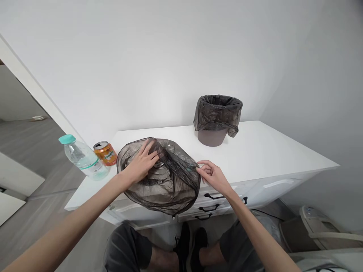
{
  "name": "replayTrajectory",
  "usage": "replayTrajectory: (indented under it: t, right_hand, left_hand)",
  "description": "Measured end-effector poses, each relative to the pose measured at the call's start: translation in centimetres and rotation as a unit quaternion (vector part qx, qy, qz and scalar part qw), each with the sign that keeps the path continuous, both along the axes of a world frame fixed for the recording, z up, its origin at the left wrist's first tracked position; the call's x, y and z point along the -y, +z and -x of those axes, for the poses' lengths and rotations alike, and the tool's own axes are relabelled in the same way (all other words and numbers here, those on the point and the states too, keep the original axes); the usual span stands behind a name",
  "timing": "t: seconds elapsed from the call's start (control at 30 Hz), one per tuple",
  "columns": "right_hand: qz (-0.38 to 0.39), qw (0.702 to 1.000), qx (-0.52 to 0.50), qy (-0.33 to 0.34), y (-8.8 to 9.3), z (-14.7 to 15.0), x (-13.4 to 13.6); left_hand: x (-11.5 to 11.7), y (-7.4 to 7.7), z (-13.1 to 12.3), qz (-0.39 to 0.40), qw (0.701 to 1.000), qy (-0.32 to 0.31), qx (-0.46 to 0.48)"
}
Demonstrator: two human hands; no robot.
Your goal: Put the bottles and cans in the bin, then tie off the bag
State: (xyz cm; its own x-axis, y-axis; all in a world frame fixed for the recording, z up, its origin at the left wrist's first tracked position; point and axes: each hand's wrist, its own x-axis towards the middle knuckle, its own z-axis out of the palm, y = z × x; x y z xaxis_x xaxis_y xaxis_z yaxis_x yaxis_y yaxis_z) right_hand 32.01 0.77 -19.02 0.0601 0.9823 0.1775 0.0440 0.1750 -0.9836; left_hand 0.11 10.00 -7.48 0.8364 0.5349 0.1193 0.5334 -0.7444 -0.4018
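A translucent black garbage bag (170, 185) spreads in a rounded, crumpled shape over the front edge of the white cabinet top. My left hand (143, 160) is on its upper left part, fingers bent around the gathered film. Part of the film covers those fingertips. At the bag's right edge, my right hand (211, 173) pinches the plastic between thumb and fingers. Something shiny shows dimly through the film near my left fingers, but I cannot make out what it is. Left of the bag stand an orange drink can (105, 154), its top opened, and a clear plastic bottle (85, 158) with a teal cap.
Toward the back of the white cabinet top (272, 151) stands a small brown bin (212, 138) lined with another black bag. Drawers with black handles (209, 208) face my legs. A wall rises behind the cabinet, and a grey and beige object (320, 226) is at lower right.
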Motion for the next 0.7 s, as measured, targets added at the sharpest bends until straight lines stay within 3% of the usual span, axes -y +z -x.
replayTrajectory:
  t: [0.13,0.3,0.7]
  right_hand:
    - [-0.001,1.0,-0.005,-0.001,0.5,0.1,0.0]
    - [0.003,1.0,-0.004,-0.004,1.1,0.3,0.1]
    - [0.006,1.0,0.015,-0.016,1.2,0.9,0.3]
  left_hand:
    - [-2.1,-0.3,-1.3,-0.021,0.999,-0.027,-0.005]
    - [-3.4,-0.8,-1.0,-0.006,0.998,-0.066,0.024]
    - [1.4,2.2,2.8,0.084,0.985,-0.126,0.085]
